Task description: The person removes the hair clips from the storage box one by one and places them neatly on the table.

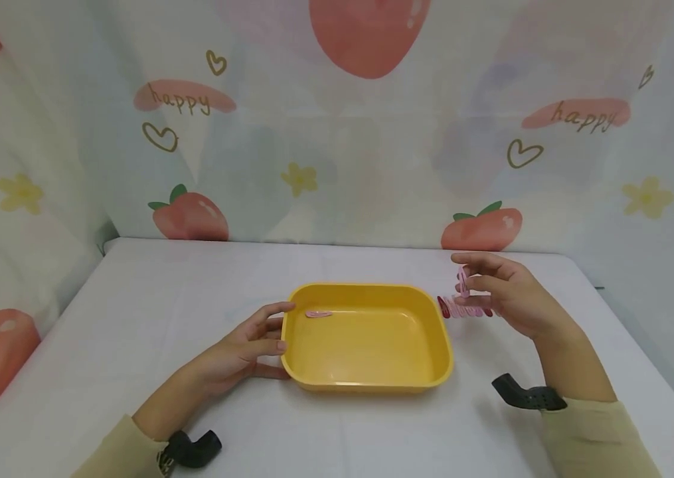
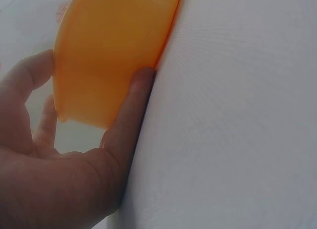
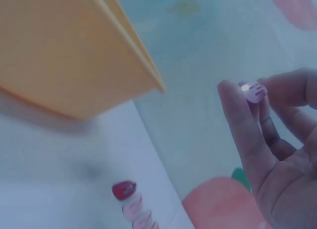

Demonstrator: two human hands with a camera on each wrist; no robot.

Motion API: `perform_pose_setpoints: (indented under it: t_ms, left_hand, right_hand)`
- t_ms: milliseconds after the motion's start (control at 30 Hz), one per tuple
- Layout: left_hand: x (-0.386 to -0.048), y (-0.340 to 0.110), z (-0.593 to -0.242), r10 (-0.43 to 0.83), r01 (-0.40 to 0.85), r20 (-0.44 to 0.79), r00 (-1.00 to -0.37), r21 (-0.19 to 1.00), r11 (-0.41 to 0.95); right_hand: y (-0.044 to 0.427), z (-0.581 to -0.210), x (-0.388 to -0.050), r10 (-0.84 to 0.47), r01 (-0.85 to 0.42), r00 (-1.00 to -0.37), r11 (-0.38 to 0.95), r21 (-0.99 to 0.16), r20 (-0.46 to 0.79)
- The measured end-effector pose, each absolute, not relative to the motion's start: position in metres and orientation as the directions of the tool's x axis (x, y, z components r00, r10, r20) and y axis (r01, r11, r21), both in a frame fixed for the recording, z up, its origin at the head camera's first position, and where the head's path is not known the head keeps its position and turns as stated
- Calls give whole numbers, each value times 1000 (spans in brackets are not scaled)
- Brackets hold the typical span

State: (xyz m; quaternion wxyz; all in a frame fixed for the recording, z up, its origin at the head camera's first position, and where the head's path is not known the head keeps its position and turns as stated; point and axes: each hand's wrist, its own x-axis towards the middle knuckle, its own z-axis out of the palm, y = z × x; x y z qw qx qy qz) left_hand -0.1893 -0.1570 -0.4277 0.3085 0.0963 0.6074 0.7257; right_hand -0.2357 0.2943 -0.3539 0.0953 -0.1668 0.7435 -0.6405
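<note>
A shallow yellow plastic tray sits on the table, one small pink hair clip lying inside near its far left corner. My left hand touches the tray's left end from outside, fingers spread along the wall and rim; the left wrist view shows one finger low against the wall. To the right of the tray, my right hand is raised above the table and pinches another pink hair clip between thumb and fingers. Below it runs a row of pink and dark red hair clips, partly hidden by that hand.
The table has a white cloth. Behind it hangs a pale curtain printed with strawberries, hearts and flowers. Black curved bands sit at both wrists, the right one beside a beige sleeve.
</note>
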Motion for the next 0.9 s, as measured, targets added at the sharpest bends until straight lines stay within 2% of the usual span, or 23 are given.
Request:
perform_pose_setpoints:
  t_ms: [400, 667, 900]
  left_hand:
    - [-189, -158, -427, 563, -320, -232, -793, 945, -61]
    - [-189, -158, -427, 558, -323, -239, -795, 945, -57]
    - [-190, -158, -427, 557, -324, -239, -796, 944, -57]
  right_hand:
    - [324, -374, -245, -207, -29, -978, 244, -969, -22]
    - [340, -382, -247, -127, 40, -988, 308, -950, -83]
    - [358, -391, -250, -52, 66, -994, 438, -896, -98]
